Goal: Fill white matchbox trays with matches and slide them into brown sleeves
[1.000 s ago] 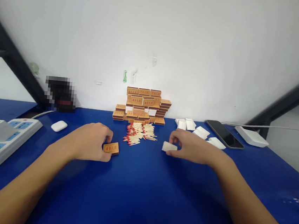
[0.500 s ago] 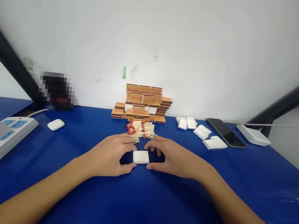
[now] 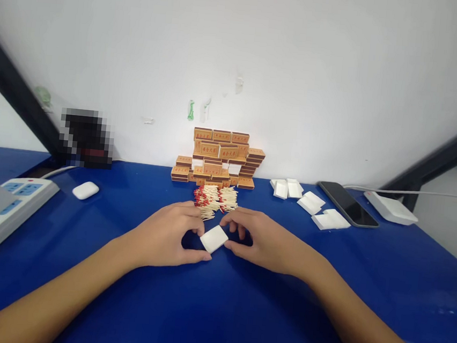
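A small white matchbox tray (image 3: 214,238) sits between my two hands, turned at an angle just above or on the blue table. My left hand (image 3: 168,233) curls round its left side, index finger at the left corner and thumb at the near corner. On the other side, the thumb and index finger of my right hand (image 3: 260,239) are at the tray's right and far corners. Just beyond my fingers lies a pile of red-tipped matches (image 3: 214,197). Behind the matches, several orange-brown matchboxes (image 3: 217,157) are stacked against the wall.
Several more white trays (image 3: 310,202) lie at the back right beside a dark phone (image 3: 346,204). A white flat device (image 3: 390,207) with a cable is farther right. On the left are a white earphone case (image 3: 85,190) and a power strip (image 3: 27,203).
The white tray has turned from lying square to a slant, its right end swinging away from me. My fingers have shifted slightly with it, the right thumb moving up.
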### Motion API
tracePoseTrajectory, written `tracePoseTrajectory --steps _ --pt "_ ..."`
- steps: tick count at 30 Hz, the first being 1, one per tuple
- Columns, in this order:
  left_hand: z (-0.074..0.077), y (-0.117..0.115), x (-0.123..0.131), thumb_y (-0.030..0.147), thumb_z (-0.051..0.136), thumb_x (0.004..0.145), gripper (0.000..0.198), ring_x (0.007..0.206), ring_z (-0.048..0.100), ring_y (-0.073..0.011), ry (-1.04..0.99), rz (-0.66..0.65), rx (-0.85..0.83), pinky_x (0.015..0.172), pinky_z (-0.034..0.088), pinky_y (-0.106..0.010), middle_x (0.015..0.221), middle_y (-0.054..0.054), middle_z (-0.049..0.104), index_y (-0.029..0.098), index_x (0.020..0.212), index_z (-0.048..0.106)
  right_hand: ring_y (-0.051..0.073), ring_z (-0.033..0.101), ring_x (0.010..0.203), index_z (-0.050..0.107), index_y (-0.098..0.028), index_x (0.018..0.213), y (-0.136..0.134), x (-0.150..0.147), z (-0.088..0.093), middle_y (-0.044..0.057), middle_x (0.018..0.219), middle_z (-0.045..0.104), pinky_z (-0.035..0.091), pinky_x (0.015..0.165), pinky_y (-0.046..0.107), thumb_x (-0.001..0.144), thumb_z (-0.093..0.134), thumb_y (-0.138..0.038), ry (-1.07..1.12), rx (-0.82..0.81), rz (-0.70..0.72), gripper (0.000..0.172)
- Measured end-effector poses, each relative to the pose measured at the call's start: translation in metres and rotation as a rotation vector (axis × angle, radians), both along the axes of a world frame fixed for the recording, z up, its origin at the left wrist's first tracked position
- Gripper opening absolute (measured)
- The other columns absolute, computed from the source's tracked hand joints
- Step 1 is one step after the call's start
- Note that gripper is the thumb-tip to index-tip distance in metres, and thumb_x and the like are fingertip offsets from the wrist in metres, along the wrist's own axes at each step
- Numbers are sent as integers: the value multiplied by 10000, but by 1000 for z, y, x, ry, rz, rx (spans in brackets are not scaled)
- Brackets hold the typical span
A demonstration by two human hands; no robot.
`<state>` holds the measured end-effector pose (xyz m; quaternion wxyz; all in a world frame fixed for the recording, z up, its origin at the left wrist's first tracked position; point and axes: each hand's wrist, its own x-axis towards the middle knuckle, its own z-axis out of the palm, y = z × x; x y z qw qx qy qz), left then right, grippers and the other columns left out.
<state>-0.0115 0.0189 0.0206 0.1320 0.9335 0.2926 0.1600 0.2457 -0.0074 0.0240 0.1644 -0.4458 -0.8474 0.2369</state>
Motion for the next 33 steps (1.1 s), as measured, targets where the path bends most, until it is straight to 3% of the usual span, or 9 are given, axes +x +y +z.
tracePoseTrajectory --steps 4,8,13,18,22,24,26,29,33 --pt "-3 -1 1 518 797 844 336 800 609 -193 -24 0 -3 702 478 -341 825 -13 684 214 799 662 170 586 799 679 -223 1092 0 -1 -1 28 937 664 428 693 290 899 674 -189 -19 16 -2 197" --pt "-4 -2 4 600 820 780 429 799 609 -208 -29 66 57 721 479 -366 791 1 668 218 802 626 164 574 786 680 -212 947 -2 -4 1 29 924 667 409 674 283 880 720 -217 -45 1 4 78" --pt "-2 -4 5 578 812 794 387 841 633 -227 4 49 46 767 503 -387 859 -15 689 230 931 714 124 513 669 637 -206 807 -4 -8 1 -29 748 615 364 605 270 865 774 -267 -12 -54 46 161" --pt "-5 -5 6 506 796 836 350 915 662 -249 8 14 34 885 530 -425 961 -40 715 248 1065 741 122 519 617 641 -216 777 -1 -4 1 -33 693 614 358 562 274 908 728 -312 3 -97 25 184" --pt "-6 -5 7 426 777 859 329 973 660 -268 21 34 23 872 543 -425 1005 -58 726 236 1126 740 157 584 704 680 -216 934 14 7 -9 14 832 660 436 643 293 951 669 -287 23 118 -156 74" --pt "-6 -4 6 397 775 867 336 988 659 -261 7 31 2 867 547 -409 1005 -51 728 235 1158 735 193 619 830 673 -206 1121 25 13 -18 75 1036 664 490 740 329 970 656 -278 21 293 -203 168" --pt "-5 -4 6 378 771 877 322 988 658 -251 -8 20 -11 864 545 -394 995 -44 728 238 1164 734 232 633 971 651 -211 1243 37 18 -27 109 1147 633 521 857 377 986 658 -296 22 364 -160 271" --pt "-5 -4 7 377 751 899 287 978 652 -244 -3 11 -23 859 537 -389 989 -43 724 231 1145 738 245 630 1037 676 -223 1214 51 23 -37 103 1146 614 519 931 401 1011 642 -323 6 364 -87 229" --pt "-5 -5 6 373 736 916 273 995 649 -242 9 7 -33 876 529 -391 1020 -48 725 223 1144 743 213 623 909 678 -202 1053 58 26 -41 76 1046 611 510 810 341 1027 621 -326 -37 345 -92 139"
